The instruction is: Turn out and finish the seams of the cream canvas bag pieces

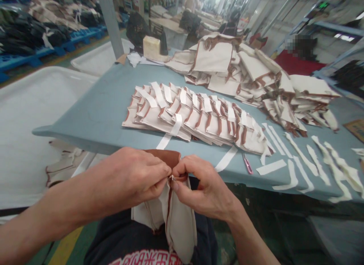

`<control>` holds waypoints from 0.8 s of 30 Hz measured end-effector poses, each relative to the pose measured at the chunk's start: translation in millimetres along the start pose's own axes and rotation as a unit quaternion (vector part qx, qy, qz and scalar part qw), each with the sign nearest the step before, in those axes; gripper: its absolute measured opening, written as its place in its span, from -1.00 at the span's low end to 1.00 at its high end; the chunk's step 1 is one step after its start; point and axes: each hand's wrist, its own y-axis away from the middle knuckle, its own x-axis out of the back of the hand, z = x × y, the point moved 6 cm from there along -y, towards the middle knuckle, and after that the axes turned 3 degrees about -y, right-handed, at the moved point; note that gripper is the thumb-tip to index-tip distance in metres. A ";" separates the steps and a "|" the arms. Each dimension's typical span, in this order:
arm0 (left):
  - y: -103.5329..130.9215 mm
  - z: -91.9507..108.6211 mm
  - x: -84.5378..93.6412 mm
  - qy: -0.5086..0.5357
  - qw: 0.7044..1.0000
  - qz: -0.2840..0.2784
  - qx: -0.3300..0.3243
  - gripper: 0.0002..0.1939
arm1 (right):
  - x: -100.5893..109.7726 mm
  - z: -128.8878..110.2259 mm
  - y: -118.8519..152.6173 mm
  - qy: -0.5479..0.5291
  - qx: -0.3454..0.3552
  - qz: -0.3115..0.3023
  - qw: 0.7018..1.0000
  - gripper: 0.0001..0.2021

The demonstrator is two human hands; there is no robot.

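Between my two hands hangs a cream fabric piece [182, 219] with brown trim and a brown inner band, over my lap at the table's front edge. My left hand [136, 177] pinches the brown-edged rim from the left. From the right, my right hand [196, 181] grips the same rim, thumb and fingers pressed together. The two hands nearly touch at the seam. Just beyond them, a row of overlapping cream pieces [196, 120] with brown edges lies on the table, white strips [182, 96] across their tops.
A blue-grey table [93, 109] spreads ahead. A heap of cream pieces [216, 58] covers its back right. Loose white strips [271, 167] and a pink-handled small tool [247, 164] lie on the right. White tubs [31, 101] stand left; a post [109, 26] rises behind.
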 end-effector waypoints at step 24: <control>1.9 -24.4 -22.8 0.370 0.910 -0.004 0.187 -0.80 | -13.1 5.0 -4.2 -0.018 -0.058 0.036 0.998 -0.80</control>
